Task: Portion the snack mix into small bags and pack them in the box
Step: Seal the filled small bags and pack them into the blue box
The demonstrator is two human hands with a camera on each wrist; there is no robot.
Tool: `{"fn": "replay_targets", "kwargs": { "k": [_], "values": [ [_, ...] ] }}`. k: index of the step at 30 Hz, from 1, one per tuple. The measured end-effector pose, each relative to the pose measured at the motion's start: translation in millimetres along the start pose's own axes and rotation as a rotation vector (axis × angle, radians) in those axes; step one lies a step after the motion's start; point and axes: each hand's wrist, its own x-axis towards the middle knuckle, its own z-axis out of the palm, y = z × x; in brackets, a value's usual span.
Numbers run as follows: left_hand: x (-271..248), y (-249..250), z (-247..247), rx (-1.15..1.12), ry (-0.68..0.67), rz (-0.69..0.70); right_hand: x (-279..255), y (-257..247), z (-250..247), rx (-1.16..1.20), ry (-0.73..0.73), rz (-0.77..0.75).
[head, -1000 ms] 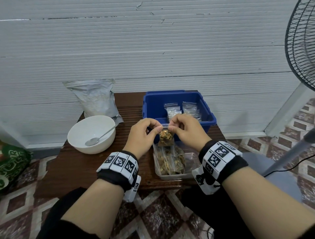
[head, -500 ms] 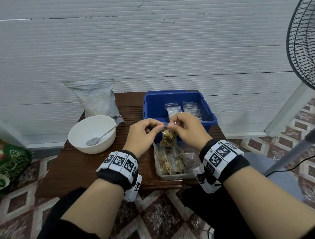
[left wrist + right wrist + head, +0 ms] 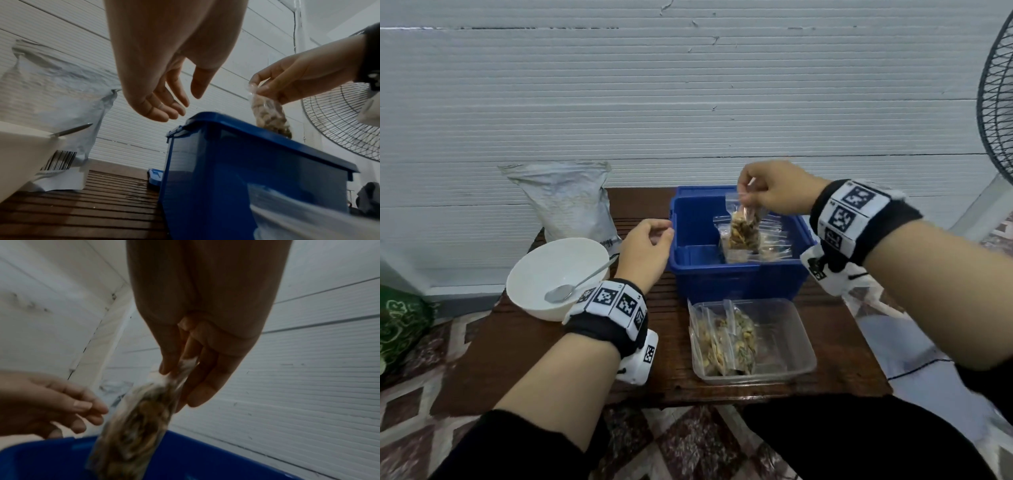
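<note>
A: What's the right grip (image 3: 774, 192) got?
B: It pinches the crinkled clear top of a small bag (image 3: 743, 233) lumpy with brown mix, hanging over the glossy blue plastic box (image 3: 736, 281), at twelve o'clock on the slatted wooden counter (image 3: 671, 342).
A: And the left grip (image 3: 645, 248)?
B: Loosely curled, holding nothing, just beside the box's nine o'clock rim.
A: Nearer us?
B: A clear rectangular tub (image 3: 784, 342) at six o'clock from the box; a smooth round white bowl (image 3: 551, 274) with a metal spoon (image 3: 575, 286) at nine.

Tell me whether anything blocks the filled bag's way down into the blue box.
Nothing visible does. The right hand pinches the filled bag over the open blue box; small bags lie beneath it, and the left hand stays outside.
</note>
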Motion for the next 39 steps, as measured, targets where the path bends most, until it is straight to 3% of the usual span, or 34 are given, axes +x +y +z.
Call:
{"fn": "replay_targets", "kwargs": {
  "k": [4, 8, 17, 23, 28, 34, 39],
  "values": [
    [10.6, -8.9, 4.6, 0.029, -0.033, -0.023, 29.5, 12.4, 17.5, -0.025, -0.343, 0.096],
    [15.6, -19.3, 8.0, 0.017, -0.034, -0.029, 53.4, 25.1, 40.9, -0.087, -0.569, 0.184],
    [20.7, -24.5, 9.9, -0.064, -0.043, -0.053, 77.4, 30.3, 53.2, -0.205, -0.823, 0.256],
    [19.9, -24.5, 9.4, -0.076, -0.054, -0.066, 78.1, 24.3, 59.0, -0.446, -0.81, 0.181],
    [17.2, -22.4, 7.5, -0.09, -0.061, -0.083, 77.7, 26.5, 61.1, -0.505, -0.8, 0.144],
    [16.1, -20.0, 6.1, -0.073, -0.065, -0.081, 74.2, 26.7, 52.5, -0.435, -0.753, 0.167],
    [12.4, -15.3, 5.7, -0.027, -0.077, -0.08, 65.5, 19.7, 32.3, -0.348, -0.609, 0.159]
  ]
}}
